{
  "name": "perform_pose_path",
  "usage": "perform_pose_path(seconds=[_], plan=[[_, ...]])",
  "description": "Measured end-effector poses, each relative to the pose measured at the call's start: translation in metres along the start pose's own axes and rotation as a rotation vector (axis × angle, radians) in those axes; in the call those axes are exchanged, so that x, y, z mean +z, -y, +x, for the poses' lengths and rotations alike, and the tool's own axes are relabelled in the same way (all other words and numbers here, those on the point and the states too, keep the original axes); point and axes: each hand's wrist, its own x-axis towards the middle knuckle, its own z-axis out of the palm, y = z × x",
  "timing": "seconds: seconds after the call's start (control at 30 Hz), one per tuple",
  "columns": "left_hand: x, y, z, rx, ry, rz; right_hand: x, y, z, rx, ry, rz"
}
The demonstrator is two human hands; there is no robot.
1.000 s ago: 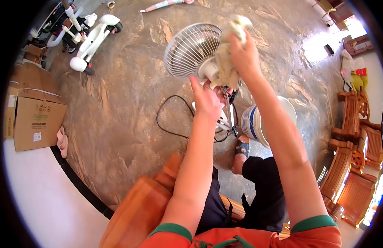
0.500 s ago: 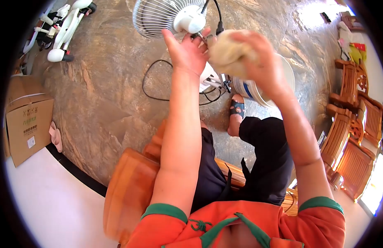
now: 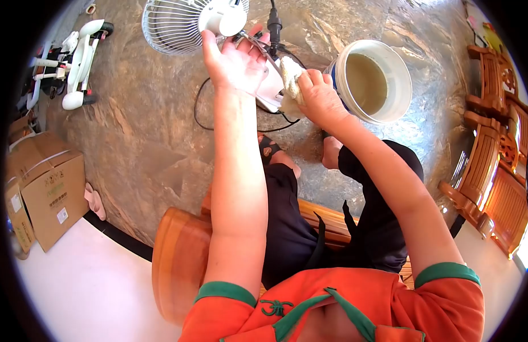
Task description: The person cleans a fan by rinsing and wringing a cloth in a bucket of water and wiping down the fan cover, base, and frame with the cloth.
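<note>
My left hand [image 3: 238,65] is palm up just below the rear housing of a white fan [image 3: 224,17] with a wire cage. Its thumb and fingers are spread, and the fan's thin metal stem [image 3: 263,48] crosses in front of the fingers. Whether the fingers bear any of its weight is unclear. In my right hand [image 3: 321,100] is a pale, bunched cloth [image 3: 292,77], pressed around the lower stem above the white base [image 3: 269,91]. The cloth hides part of the stem. A black cable connector [image 3: 274,25] hangs close to the stem.
A white bucket [image 3: 403,85] of murky water stands right of the fan. Black cable [image 3: 198,111] loops over the floor. Wooden chairs [image 3: 483,154] line the right; a cardboard box [image 3: 56,191], pink slippers [image 3: 94,200] and a white wheeled frame [image 3: 81,62] lie left.
My right hand has lowered the cloth from beside the fan's upper stem to its lower stem. My left hand stays by the fan. The whole view has shifted, and the bucket's inside now shows.
</note>
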Motion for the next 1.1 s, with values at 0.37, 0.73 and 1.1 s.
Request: perform_pose_path(seconds=[0.37,0.73,1.1], plan=[[0.007,0.033,0.000,0.116,-0.101,0.182,-0.041,-0.063,-0.022,0.463,0.501,0.113],[-0.022,0.095,-0.018,0.089,-0.071,0.534,-0.018,-0.024,-0.019,0.275,0.495,0.270],[-0.089,0.159,-0.018,-0.010,0.020,0.870,-0.044,-0.070,-0.020,0.286,0.809,0.134]])
